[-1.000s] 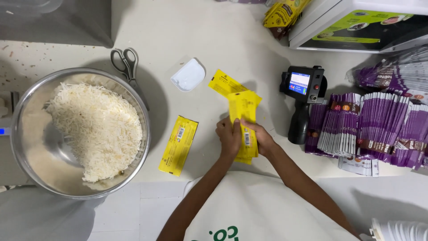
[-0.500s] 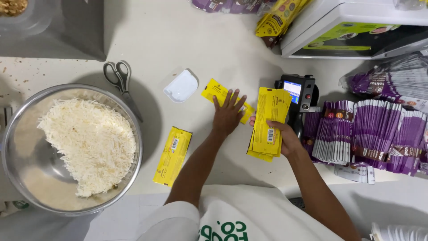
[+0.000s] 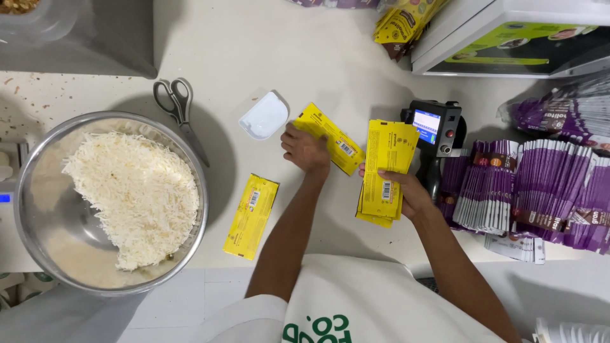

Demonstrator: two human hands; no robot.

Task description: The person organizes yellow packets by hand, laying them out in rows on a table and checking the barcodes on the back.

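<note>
Left hand (image 3: 306, 149) flat on single yellow pouch (image 3: 330, 138) lying on tabletop (image 3: 267, 51), fingers spread, pressing rather than gripping. Right hand (image 3: 406, 194) clamped on stack of yellow pouches (image 3: 384, 171), fingers mostly hidden behind stack. One more loose pouch (image 3: 251, 216) already laid beside steel bowl of rice (image 3: 114, 200). Handheld printer (image 3: 435, 130) just beyond stack. Two pouches out; most of stack apparently left

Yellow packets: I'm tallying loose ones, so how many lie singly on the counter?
2. One packet lies alone beside the bowl; another lies under the left hand. The right hand holds a stack, its number hidden.
</note>
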